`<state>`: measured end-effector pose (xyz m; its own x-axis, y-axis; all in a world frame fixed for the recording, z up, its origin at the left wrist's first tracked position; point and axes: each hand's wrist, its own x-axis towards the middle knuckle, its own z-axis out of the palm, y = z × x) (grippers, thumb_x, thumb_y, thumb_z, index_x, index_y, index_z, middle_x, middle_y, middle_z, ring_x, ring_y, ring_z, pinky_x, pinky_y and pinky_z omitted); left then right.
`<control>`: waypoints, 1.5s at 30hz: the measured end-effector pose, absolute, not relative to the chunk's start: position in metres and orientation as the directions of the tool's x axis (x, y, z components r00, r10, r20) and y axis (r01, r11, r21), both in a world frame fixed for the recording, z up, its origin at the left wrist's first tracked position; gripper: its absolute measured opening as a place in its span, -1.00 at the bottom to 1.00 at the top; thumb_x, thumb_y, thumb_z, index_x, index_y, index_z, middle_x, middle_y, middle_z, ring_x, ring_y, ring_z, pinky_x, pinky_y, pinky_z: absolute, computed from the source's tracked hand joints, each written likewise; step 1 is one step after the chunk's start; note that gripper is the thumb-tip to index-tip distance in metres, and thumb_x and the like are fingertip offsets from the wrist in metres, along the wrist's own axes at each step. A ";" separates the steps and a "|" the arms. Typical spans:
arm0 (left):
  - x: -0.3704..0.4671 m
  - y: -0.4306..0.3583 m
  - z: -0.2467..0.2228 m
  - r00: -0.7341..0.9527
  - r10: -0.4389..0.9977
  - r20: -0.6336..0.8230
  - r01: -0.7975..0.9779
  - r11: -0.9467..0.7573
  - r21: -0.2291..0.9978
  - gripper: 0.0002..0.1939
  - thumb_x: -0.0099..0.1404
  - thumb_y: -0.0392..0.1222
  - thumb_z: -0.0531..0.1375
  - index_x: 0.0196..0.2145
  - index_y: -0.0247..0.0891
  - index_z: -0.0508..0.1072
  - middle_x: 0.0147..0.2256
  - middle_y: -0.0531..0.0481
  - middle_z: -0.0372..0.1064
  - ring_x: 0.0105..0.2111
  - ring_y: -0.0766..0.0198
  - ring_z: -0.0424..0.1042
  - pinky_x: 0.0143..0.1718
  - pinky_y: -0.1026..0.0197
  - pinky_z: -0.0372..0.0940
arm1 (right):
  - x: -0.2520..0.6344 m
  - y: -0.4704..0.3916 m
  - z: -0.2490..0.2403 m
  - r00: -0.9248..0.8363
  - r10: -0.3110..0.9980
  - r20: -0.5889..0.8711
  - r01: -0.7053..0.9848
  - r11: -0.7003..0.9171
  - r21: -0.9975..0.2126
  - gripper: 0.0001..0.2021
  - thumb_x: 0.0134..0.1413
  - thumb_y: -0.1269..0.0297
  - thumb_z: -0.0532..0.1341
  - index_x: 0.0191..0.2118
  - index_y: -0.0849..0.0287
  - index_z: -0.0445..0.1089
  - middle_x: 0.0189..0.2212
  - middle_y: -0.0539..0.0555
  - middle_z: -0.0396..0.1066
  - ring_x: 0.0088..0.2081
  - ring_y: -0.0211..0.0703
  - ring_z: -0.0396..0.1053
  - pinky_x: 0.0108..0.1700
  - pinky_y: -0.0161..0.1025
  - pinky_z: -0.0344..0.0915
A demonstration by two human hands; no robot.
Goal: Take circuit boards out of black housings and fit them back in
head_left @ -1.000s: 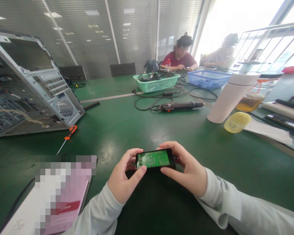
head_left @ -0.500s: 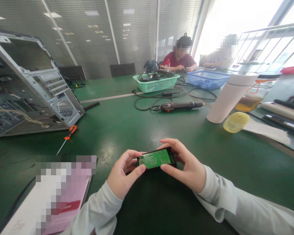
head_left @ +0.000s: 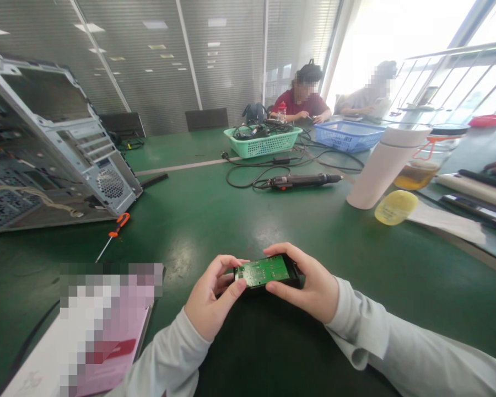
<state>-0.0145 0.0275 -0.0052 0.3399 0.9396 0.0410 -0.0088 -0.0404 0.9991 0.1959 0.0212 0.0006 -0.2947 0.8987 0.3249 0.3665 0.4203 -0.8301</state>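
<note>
A green circuit board [head_left: 267, 270] sits in a small black case [head_left: 294, 275], just above the near part of the table. My left hand [head_left: 217, 292] grips the case's left end, its thumb on the board's near corner and its fingers behind. Around the right end, my right hand [head_left: 306, 281] is closed with the thumb along the near edge and the index finger over the far edge. The case's underside and some fingertips are hidden.
An open metal computer case [head_left: 111, 182] stands at left, an orange-handled screwdriver [head_left: 118, 226] beside it. Beyond my hands lie a corded electric screwdriver [head_left: 301, 181], a green basket [head_left: 264, 146] and a blue basket [head_left: 347, 140]. A pale tumbler [head_left: 386, 165] stands right. Two people sit at the far end.
My right hand has shifted slightly left and its index finger has come lower over the case's far edge. The board has tilted a little. My left hand keeps its hold.
</note>
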 end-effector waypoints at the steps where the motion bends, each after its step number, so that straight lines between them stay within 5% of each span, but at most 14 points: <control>1: -0.014 0.027 -0.004 0.319 0.946 0.061 0.015 -0.070 0.997 -0.82 0.24 -0.12 0.22 -0.23 -0.17 0.31 -0.10 -0.06 0.42 -0.16 0.18 0.45 -0.16 0.18 0.32 | 0.196 0.021 0.001 -0.290 0.900 0.325 0.365 0.418 -0.832 -0.61 0.05 0.20 0.25 -0.02 0.18 0.25 -0.14 0.10 0.34 -0.12 -0.12 0.33 -0.04 -0.18 0.27; 5: -0.012 0.026 0.000 0.226 0.961 0.158 0.138 -0.192 0.972 -0.81 0.17 -0.11 0.25 -0.27 -0.21 0.39 -0.25 -0.05 0.38 -0.18 0.12 0.39 -0.21 0.16 0.31 | 0.194 0.020 0.002 -0.283 0.906 0.314 0.347 0.402 -0.847 -0.62 0.01 0.20 0.26 -0.05 0.18 0.24 -0.19 0.08 0.34 -0.16 -0.15 0.32 -0.09 -0.20 0.27; 14: -0.015 0.026 0.003 0.196 0.971 0.137 0.100 -0.159 0.982 -0.76 0.15 -0.05 0.26 -0.28 -0.22 0.39 -0.32 -0.01 0.34 -0.32 0.20 0.37 -0.33 0.20 0.31 | 0.193 0.019 0.006 -0.275 0.911 0.307 0.288 0.382 -0.878 -0.76 0.09 0.18 0.19 -0.17 0.19 0.24 -0.37 0.00 0.29 -0.35 -0.24 0.27 -0.29 -0.29 0.22; 20: -0.016 0.022 0.008 0.299 0.912 0.280 0.341 -0.377 0.861 -0.55 0.14 -0.05 0.25 0.00 -0.20 0.43 -0.37 0.01 0.35 -0.34 0.17 0.35 -0.25 0.12 0.25 | 0.193 0.019 0.008 -0.323 0.895 0.308 0.263 0.397 -0.879 -0.78 0.06 0.21 0.20 -0.19 0.21 0.31 -0.36 0.02 0.36 -0.34 -0.23 0.31 -0.26 -0.28 0.25; 27: -0.015 0.018 0.014 0.430 0.834 0.346 0.454 -0.531 0.716 -0.72 0.07 0.04 0.31 -0.35 -0.21 0.52 -0.52 0.05 0.27 -0.46 0.18 0.27 -0.41 0.17 0.13 | 0.192 0.015 0.012 -0.350 0.886 0.304 0.254 0.402 -0.880 -0.77 0.01 0.23 0.23 -0.19 0.20 0.36 -0.27 0.06 0.44 -0.23 -0.15 0.39 -0.17 -0.25 0.31; 36: -0.016 0.017 0.016 0.463 0.810 0.360 0.481 -0.571 0.666 -0.70 0.01 0.01 0.33 -0.37 -0.25 0.48 -0.55 0.07 0.24 -0.50 0.20 0.27 -0.44 0.19 0.12 | 0.191 0.012 0.010 -0.334 0.883 0.330 0.246 0.420 -0.874 -0.71 0.00 0.24 0.24 -0.12 0.20 0.39 -0.21 0.09 0.44 -0.18 -0.13 0.40 -0.11 -0.23 0.31; 45: -0.017 0.021 0.006 0.364 0.866 0.344 0.458 -0.488 0.743 -0.83 0.14 -0.08 0.23 -0.36 -0.20 0.53 -0.58 0.08 0.28 -0.53 0.22 0.30 -0.39 0.17 0.21 | 0.192 0.014 0.010 -0.347 0.903 0.254 0.266 0.354 -0.896 -0.62 0.04 0.18 0.23 -0.02 0.19 0.33 -0.23 0.08 0.42 -0.21 -0.15 0.38 -0.16 -0.24 0.31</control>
<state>-0.0171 0.0214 0.0056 0.3637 0.8657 0.3441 0.4582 -0.4878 0.7430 0.1920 0.0143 0.0103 -0.3471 0.9028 0.2540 0.2659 0.3545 -0.8965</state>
